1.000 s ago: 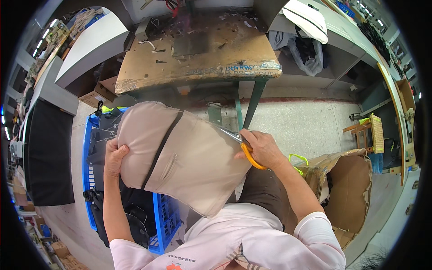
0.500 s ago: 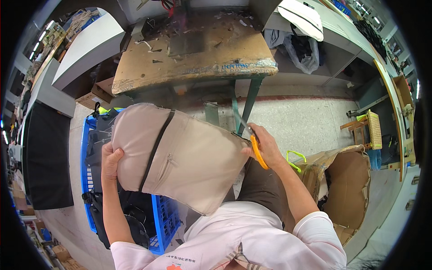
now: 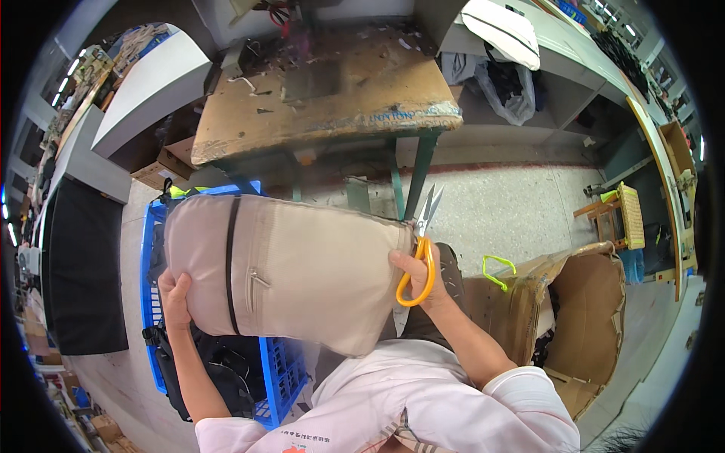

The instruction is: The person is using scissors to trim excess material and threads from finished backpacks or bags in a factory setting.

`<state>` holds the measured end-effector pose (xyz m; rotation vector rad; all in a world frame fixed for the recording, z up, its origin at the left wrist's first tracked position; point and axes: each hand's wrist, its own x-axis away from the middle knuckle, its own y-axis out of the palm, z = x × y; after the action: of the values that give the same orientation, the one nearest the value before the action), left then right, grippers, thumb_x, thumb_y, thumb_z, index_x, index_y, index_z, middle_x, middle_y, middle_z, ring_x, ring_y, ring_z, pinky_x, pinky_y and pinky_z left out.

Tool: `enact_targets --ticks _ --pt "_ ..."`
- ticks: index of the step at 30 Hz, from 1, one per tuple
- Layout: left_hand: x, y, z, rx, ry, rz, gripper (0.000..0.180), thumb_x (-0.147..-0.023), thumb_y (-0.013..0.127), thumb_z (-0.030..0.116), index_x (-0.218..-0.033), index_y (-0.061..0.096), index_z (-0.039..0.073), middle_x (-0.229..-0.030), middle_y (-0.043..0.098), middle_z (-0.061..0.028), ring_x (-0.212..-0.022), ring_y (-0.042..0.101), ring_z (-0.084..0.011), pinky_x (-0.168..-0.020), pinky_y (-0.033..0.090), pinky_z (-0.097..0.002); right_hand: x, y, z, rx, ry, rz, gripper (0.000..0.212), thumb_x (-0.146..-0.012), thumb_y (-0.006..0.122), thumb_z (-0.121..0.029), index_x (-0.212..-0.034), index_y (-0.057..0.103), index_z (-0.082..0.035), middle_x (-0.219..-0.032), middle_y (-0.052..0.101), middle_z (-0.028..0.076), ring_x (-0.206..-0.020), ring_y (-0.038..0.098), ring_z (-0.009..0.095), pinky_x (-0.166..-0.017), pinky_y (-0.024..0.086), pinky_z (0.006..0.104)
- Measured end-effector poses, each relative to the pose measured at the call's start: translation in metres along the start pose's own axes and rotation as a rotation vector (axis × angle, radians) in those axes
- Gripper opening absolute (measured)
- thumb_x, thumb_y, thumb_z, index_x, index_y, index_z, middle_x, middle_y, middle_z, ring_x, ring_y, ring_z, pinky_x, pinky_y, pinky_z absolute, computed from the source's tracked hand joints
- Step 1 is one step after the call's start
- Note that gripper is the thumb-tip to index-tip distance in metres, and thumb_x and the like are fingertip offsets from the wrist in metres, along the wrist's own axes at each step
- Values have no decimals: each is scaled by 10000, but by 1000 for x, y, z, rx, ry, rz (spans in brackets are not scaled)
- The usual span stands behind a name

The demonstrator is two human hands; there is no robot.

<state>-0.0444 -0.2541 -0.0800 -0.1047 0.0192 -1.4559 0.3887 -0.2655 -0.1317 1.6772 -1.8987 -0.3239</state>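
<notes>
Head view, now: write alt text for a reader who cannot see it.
A person's left hand and right hand hold a beige fabric piece with a black band; the right also holds orange-handled scissors, blades pointing away from the wearer. A blue crate stands at left, a cardboard box at right, a worn table ahead.

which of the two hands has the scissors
The right hand, which holds the orange-handled scissors; the left hand grips only the beige zippered fabric piece.

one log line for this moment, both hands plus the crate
left hand: grips beige fabric | right hand: holds scissors, blades slightly apart, thumb on fabric's right end | crate: below fabric's left part
</notes>
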Motion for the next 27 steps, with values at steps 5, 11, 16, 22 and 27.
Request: enact_targets --ticks 5,11,16,22,27 --pt "29 35 93 -864 424 202 811 -709 775 439 -1255 491 -89 -1160 603 -183 -1087 570 -293 -982 397 -377 -16 67 -84 285 -288 -425 523 -662 709 -69 -1152 531 -51 -994 548 11 -909 511 94 -827 422 246" --pt "40 94 169 -749 83 -229 853 -618 844 447 -1209 520 -76 -1129 615 -133 -1016 589 -212 -904 450 -352 -31 185 -130 507 -421 -1162 478 -703 688 -76 -1150 526 -32 -915 589 44 -798 582 146 -706 459 265" --pt "42 62 134 -68 97 33 578 -696 806 172 -1167 550 -43 -1069 629 -98 -933 612 -190 -826 491 -320 -32 209 -128 753 -1072 -726 509 -775 708 -82 -1237 495 -84 -876 569 19 -748 559 96 -656 461 255" --pt "106 -38 78 485 166 157 465 -823 690 138 -1234 526 -5 -1140 631 -146 -1022 630 -262 -887 525 -441 -4 89 -54 614 -335 -600 611 -790 738 -166 -1305 423 -72 -788 542 27 -724 562 148 -682 481 271" --pt "135 -64 44 683 255 250 501 -912 570 305 -1297 472 0 -1234 573 -159 -1090 585 -291 -907 506 -436 47 36 38 343 226 -771 829 -739 809 -259 -1388 323 -88 -1072 521 12 -1008 468 68 -853 400 226"
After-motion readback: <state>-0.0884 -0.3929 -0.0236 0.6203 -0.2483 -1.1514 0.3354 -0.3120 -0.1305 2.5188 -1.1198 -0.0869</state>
